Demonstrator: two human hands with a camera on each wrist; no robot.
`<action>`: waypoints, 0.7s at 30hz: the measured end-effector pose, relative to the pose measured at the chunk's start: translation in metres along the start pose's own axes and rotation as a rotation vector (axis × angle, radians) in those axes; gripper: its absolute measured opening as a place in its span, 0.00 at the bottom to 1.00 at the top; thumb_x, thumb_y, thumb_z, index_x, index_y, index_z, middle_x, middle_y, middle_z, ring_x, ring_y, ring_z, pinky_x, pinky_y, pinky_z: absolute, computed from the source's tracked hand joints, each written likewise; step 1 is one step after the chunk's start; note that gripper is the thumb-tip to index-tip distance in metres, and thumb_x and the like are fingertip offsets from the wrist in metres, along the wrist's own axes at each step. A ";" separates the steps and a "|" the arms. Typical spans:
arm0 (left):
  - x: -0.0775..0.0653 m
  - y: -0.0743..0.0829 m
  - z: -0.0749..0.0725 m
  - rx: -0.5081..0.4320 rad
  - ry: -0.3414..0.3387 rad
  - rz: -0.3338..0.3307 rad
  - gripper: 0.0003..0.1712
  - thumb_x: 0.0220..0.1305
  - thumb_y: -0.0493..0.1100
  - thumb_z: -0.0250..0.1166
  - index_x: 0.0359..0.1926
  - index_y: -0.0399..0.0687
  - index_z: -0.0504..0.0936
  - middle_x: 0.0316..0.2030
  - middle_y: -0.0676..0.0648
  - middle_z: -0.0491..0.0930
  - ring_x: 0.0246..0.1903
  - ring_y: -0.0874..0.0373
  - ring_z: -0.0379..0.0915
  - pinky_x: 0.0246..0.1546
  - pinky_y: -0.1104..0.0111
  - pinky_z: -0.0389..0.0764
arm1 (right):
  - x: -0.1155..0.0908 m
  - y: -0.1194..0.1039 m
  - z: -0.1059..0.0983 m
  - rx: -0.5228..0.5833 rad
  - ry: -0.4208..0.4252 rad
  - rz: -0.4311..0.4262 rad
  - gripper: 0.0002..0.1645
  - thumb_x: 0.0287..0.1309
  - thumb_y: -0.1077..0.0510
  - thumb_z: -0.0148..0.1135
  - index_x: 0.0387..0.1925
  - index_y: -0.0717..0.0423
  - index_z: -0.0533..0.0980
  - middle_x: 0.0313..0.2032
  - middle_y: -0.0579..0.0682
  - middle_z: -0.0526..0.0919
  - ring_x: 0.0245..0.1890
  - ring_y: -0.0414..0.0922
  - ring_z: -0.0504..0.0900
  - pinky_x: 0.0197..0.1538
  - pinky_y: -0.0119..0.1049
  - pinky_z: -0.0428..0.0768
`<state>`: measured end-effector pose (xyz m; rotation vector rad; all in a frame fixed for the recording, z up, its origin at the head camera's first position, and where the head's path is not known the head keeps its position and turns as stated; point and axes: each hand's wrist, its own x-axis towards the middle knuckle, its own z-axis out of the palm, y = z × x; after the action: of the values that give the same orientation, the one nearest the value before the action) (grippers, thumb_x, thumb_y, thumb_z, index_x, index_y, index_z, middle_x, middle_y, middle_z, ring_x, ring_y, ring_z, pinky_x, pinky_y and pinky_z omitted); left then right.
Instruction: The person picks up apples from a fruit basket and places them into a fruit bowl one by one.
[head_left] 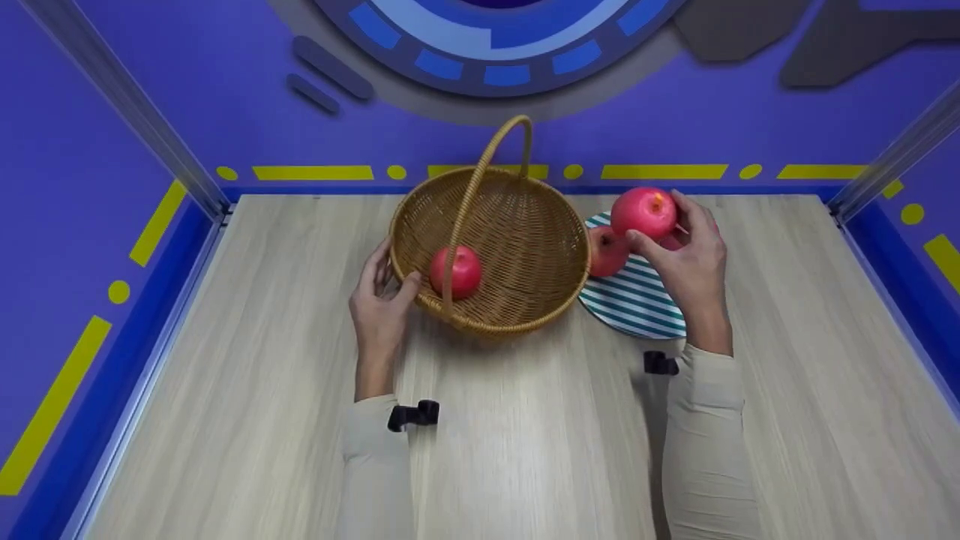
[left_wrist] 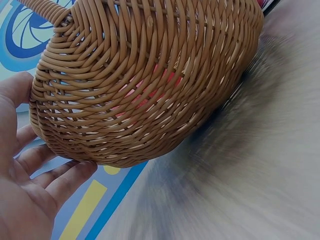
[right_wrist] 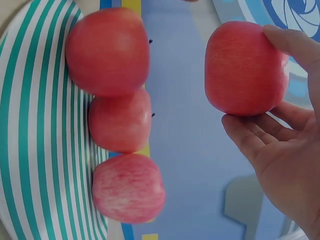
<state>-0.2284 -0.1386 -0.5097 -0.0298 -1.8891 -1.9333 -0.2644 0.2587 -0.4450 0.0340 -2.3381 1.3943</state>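
My left hand (head_left: 379, 307) grips the near left rim of a wicker basket (head_left: 529, 325), with the thumb over the rim and the fingers along the outside wall. One red apple (head_left: 466, 276) lies inside the basket, at its left. In my right hand (head_left: 697, 270) is another red apple (head_left: 640, 214), pinched between thumb and fingers, raised above a green-and-white striped plate (head_left: 637, 311). Three more apples sit on that plate in the right wrist view: one at the top (right_wrist: 107, 52), a middle one (right_wrist: 120, 122) and a streaky paler one (right_wrist: 129, 189).
The basket's tall arched handle (head_left: 480, 176) stands up over its opening. On the right, the basket's rim overlaps the plate's left edge in the head view. A pale wooden table (head_left: 525, 450) lies below, with blue patterned walls (head_left: 225, 112) behind and at both sides.
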 end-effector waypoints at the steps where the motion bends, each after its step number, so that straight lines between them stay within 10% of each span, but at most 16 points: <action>1: 0.000 0.000 0.000 -0.003 0.000 -0.001 0.37 0.67 0.35 0.72 0.76 0.46 0.74 0.69 0.39 0.77 0.68 0.47 0.73 0.68 0.52 0.75 | 0.000 0.001 -0.001 -0.003 -0.002 0.011 0.51 0.59 0.52 0.81 0.78 0.59 0.67 0.69 0.56 0.73 0.69 0.51 0.74 0.68 0.41 0.77; 21: 0.000 0.001 0.002 0.000 0.011 -0.017 0.40 0.66 0.33 0.72 0.77 0.42 0.71 0.71 0.36 0.74 0.70 0.43 0.71 0.69 0.50 0.74 | -0.001 0.025 -0.015 -0.065 -0.030 0.174 0.55 0.61 0.46 0.79 0.82 0.54 0.61 0.75 0.55 0.68 0.73 0.53 0.69 0.71 0.46 0.74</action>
<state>-0.2287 -0.1367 -0.5092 -0.0030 -1.8889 -1.9407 -0.2637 0.2833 -0.4599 -0.1719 -2.4598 1.4045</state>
